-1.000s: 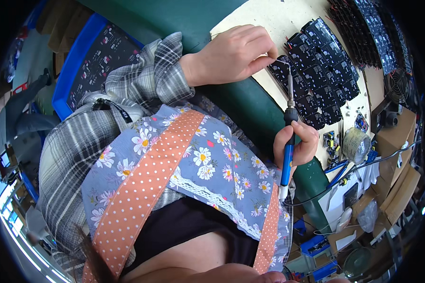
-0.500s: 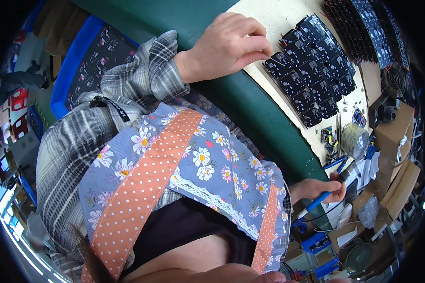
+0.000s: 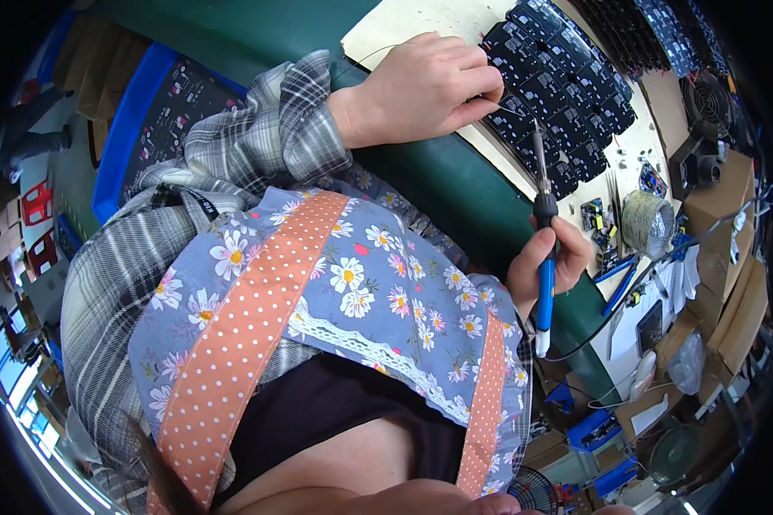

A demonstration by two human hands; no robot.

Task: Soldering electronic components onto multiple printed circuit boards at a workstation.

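My right hand (image 3: 551, 262) grips a soldering iron (image 3: 547, 287) by its blue handle. The iron's metal tip points away from me, over a block of black circuit boards (image 3: 575, 103) laid side by side on a pale board (image 3: 498, 159). Pinched between thumb and fingers of my left hand (image 3: 429, 90) is a thin solder wire (image 3: 511, 110). The wire's end reaches toward the iron tip above the near-left boards; whether they touch I cannot tell. More wire trails behind the left hand.
A blue bin (image 3: 103, 176) with dark boards stands on the left. Right of the boards lie small yellow-and-blue parts (image 3: 597, 216), a silvery roll (image 3: 648, 225) and tools. Stacked boards (image 3: 674, 51), a round fan (image 3: 707, 105) and cardboard boxes (image 3: 721, 219) line the far right.
My right hand has brought the soldering iron up and left, from the tools at right to over the circuit boards. The left hand has shifted slightly, still pinching the solder wire.
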